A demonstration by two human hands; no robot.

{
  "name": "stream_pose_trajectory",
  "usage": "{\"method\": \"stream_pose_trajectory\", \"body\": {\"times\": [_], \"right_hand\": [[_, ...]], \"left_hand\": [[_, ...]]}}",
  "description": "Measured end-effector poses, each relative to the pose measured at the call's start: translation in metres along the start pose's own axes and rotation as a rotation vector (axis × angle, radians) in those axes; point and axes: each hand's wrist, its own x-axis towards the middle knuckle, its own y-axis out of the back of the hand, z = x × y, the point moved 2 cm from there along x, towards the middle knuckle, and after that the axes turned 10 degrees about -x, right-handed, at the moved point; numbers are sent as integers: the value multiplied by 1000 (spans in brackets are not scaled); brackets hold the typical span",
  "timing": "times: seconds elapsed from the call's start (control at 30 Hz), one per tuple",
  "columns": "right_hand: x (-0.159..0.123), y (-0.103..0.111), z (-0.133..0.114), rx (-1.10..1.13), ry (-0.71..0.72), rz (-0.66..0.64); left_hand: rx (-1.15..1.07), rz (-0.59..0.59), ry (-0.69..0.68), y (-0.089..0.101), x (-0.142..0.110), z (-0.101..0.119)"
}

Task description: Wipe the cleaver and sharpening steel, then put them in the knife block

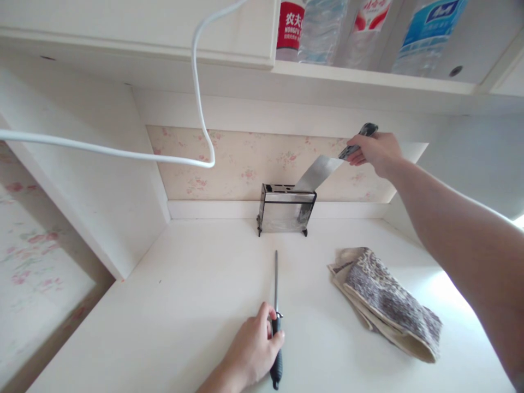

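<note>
My right hand (pixel 374 153) grips the dark handle of a cleaver (pixel 321 172). The broad steel blade slants down to the left, its far end at the top of a metal knife block (pixel 285 215). Whether the tip sits in a slot or behind the rim I cannot tell. Near the front, my left hand (pixel 256 346) has its fingers closed around the black handle of a honing steel (pixel 277 284), which lies along the white counter with its rod pointing at the block.
A folded grey-brown towel (pixel 387 303) lies on the counter (pixel 196 305) at right. Overhead, a shelf (pixel 368 79) holds several plastic bottles (pixel 323 30). A white cable (pixel 198 98) hangs at upper left. Floral wallpaper (pixel 233 164) covers the back wall.
</note>
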Motion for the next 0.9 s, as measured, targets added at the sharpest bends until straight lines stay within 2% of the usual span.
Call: {"method": "stream_pose_trajectory", "body": {"times": [0.3, 0.4, 0.6, 0.77, 0.9], "right_hand": [[-2, -28, -10, -241, 187, 99], [-2, -39, -12, -276, 209, 102], [-3, -68, -1, -450, 256, -37], [-15, -97, 26, -538, 207, -125], [-25, -113, 49, -509, 140, -215]], "left_hand": [[-11, -1, -6, -1, 1, -1], [-11, -8, -6, -1, 2, -2], [5, -7, -8, -1, 2, -2], [3, -22, 11, 0, 2, -2], [3, -26, 8, 2, 4, -2]]}}
